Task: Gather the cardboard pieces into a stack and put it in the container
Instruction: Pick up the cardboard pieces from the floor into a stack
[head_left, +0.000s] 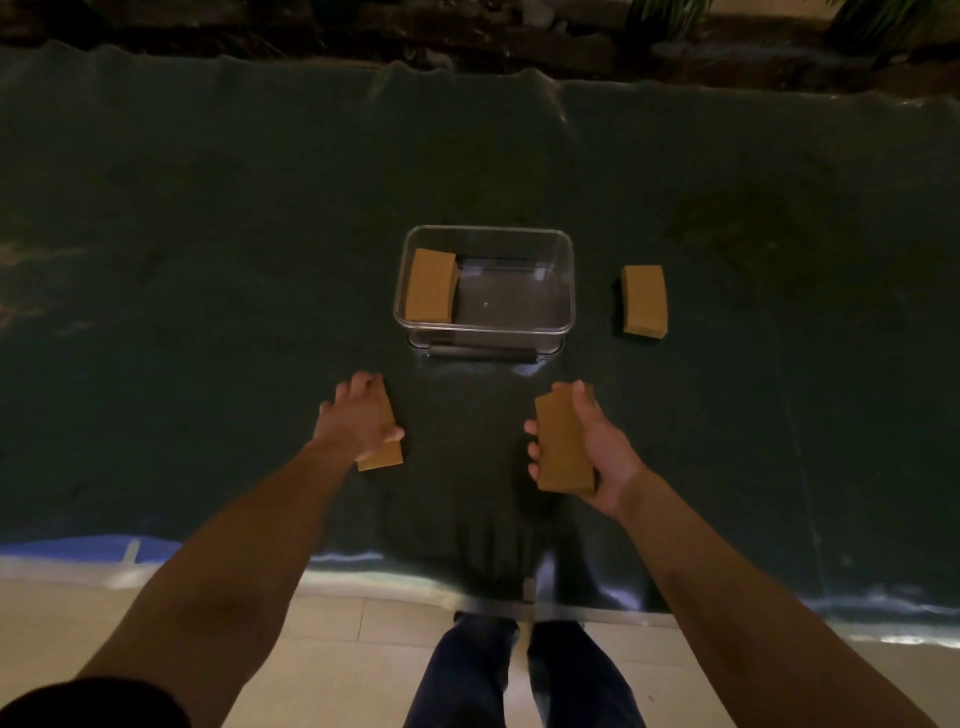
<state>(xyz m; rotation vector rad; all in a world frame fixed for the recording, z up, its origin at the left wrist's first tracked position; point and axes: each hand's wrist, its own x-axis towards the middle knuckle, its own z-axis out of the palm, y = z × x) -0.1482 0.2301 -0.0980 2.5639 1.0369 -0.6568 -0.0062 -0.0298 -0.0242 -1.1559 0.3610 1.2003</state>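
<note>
Seen from the head camera, looking down: a dark green cloth covers a wide table. Its near edge runs across the lower part of the view, with pale floor tiles and the person's dark trouser legs below it. The far edge meets dark soil and plants. The cloth is bare across its whole left side and its far right side, with broad open room there.

A clear plastic container, rectangular with rounded corners, sits at the middle of the table, its long side facing the person. A dark handle or clasp shows on its near wall. Inside, at the left end, a stack of brown cardboard pieces leans against the left wall. The other part of the container floor is bare.

Another stack of cardboard lies flat on the cloth to the right of the container, apart from it, as a tidy brown block with layered edges.

Between the container and the near edge, the left hand rests palm down over a third cardboard stack, fingers spread and curled over its top. Whether it is gripped or only touched is not clear.

The right hand holds a fourth cardboard stack raised above the cloth, fingers wrapped around its left side and thumb at its far end, clasping it firmly. Its shadow falls on the cloth beneath.
</note>
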